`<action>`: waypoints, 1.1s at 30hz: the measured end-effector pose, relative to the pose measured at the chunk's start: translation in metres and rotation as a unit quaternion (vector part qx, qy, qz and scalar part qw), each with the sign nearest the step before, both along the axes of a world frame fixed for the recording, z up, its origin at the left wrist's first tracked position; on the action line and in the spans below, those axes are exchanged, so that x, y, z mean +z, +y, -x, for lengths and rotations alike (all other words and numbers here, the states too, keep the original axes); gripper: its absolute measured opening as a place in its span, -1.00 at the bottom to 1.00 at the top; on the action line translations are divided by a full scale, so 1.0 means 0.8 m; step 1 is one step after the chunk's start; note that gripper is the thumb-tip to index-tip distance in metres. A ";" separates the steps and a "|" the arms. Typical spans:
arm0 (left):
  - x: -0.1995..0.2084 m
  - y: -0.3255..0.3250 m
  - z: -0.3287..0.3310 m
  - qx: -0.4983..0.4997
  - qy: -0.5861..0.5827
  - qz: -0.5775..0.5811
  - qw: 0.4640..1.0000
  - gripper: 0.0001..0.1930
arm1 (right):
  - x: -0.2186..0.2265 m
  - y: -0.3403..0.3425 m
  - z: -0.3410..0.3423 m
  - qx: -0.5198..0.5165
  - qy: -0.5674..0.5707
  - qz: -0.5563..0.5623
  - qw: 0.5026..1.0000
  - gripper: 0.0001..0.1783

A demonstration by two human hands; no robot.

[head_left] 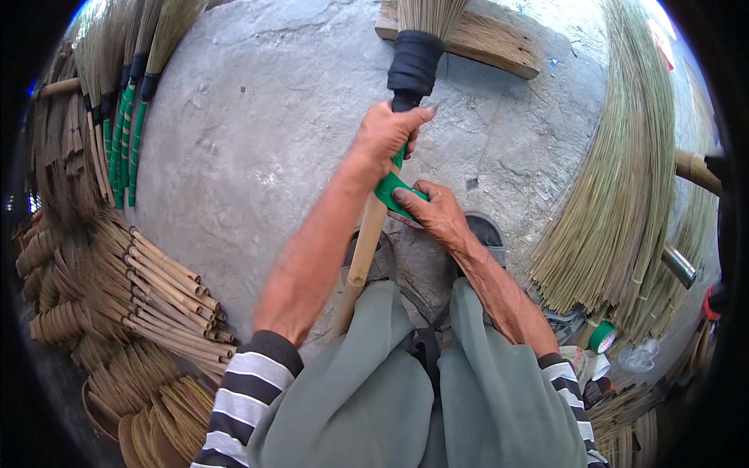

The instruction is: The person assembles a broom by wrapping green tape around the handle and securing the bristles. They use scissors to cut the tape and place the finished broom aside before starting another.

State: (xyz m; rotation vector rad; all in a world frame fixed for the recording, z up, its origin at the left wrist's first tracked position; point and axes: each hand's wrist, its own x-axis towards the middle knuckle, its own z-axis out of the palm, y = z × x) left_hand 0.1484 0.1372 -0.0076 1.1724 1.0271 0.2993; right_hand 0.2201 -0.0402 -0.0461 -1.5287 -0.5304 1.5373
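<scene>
A broom lies in front of me with its bristles (431, 14) pointing away and its bamboo handle (363, 253) running back between my legs. Black wrapping (413, 64) binds the neck of the broom. Just below that wrapping, my left hand (388, 134) is closed around the handle. My right hand (438, 216) pinches green tape (390, 189), which stretches from the handle by my left hand. Part of the tape is hidden behind the fingers, so whether a full roll is there I cannot tell.
A wooden block (495, 45) lies under the bristles. Finished brooms with green handles (125, 136) stand at the far left, above bundled bamboo sticks (172, 285). Long straw (605, 203) hangs at the right, near a metal pipe (679, 265) and a green tape roll (602, 337).
</scene>
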 end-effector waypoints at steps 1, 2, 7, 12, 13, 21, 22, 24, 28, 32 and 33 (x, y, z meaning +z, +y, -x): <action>0.001 0.000 0.004 0.006 -0.041 0.138 0.990 -0.50 | 0.002 -0.002 0.000 0.018 0.031 0.041 0.999 -0.42; 0.003 0.001 0.005 0.023 -0.073 0.200 0.977 -0.57 | 0.004 -0.003 0.000 0.022 0.002 0.005 1.000 -0.42; 0.004 -0.004 -0.008 0.029 -0.016 0.046 0.998 -0.55 | 0.004 -0.006 -0.006 0.034 -0.115 -0.023 0.993 -0.40; 0.000 0.001 -0.012 -0.021 -0.065 0.151 0.986 -0.50 | 0.003 -0.006 -0.005 0.034 -0.059 -0.006 0.998 -0.40; -0.002 0.001 -0.012 0.008 -0.078 0.169 0.983 -0.50 | 0.003 -0.005 -0.006 0.055 -0.070 0.024 0.996 -0.40; -0.013 0.012 -0.011 -0.034 -0.024 0.101 0.994 -0.38 | 0.005 -0.003 -0.001 0.027 -0.023 0.006 0.999 -0.42; -0.012 0.011 -0.013 -0.015 -0.040 0.137 0.990 -0.36 | 0.004 -0.004 0.001 0.030 0.030 0.045 0.998 -0.42; -0.009 0.011 -0.012 -0.017 -0.044 0.105 0.993 -0.40 | 0.003 -0.006 0.001 0.043 -0.019 0.027 0.999 -0.43; -0.008 -0.002 -0.015 -0.038 0.139 -0.180 0.973 -0.42 | 0.003 -0.010 0.000 0.052 -0.077 0.017 0.996 -0.44; -0.006 -0.005 -0.014 -0.029 -0.027 0.096 0.995 -0.44 | 0.009 -0.016 0.000 0.031 0.029 0.044 0.998 -0.42; -0.005 -0.001 -0.012 -0.019 -0.083 0.130 0.988 -0.45 | 0.010 -0.017 0.001 0.034 0.033 0.041 0.998 -0.42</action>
